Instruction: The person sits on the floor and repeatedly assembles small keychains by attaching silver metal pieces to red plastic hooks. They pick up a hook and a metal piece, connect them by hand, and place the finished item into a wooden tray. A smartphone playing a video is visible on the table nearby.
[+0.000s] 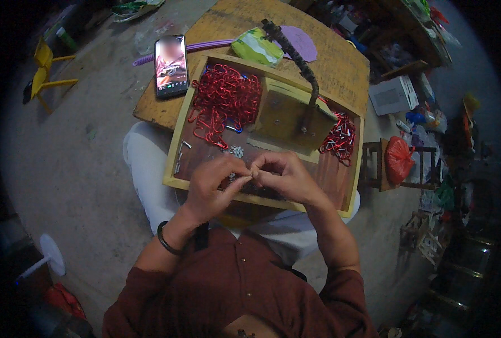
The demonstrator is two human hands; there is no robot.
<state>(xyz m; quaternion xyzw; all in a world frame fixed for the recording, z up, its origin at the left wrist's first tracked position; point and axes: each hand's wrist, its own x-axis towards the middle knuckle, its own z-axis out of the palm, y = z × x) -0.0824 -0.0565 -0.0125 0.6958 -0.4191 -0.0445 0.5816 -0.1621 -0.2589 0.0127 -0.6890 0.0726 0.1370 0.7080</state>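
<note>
My left hand and my right hand meet over the near side of a shallow wooden tray. Thumbs and forefingers of both pinch a tiny part, too small to identify. Behind my left hand lies a little heap of small silvery metal parts. Red metal carabiner bodies are piled in the tray's far left. At its right side is a second heap of red carabiners, with silver pieces among them. Between the heaps stands a wooden block bearing a wrapped lever.
A phone with a lit screen leans by the tray's far left corner. On the wooden table are a green packet and a purple fly swatter. A red plastic bag rests on a wooden stool to the right.
</note>
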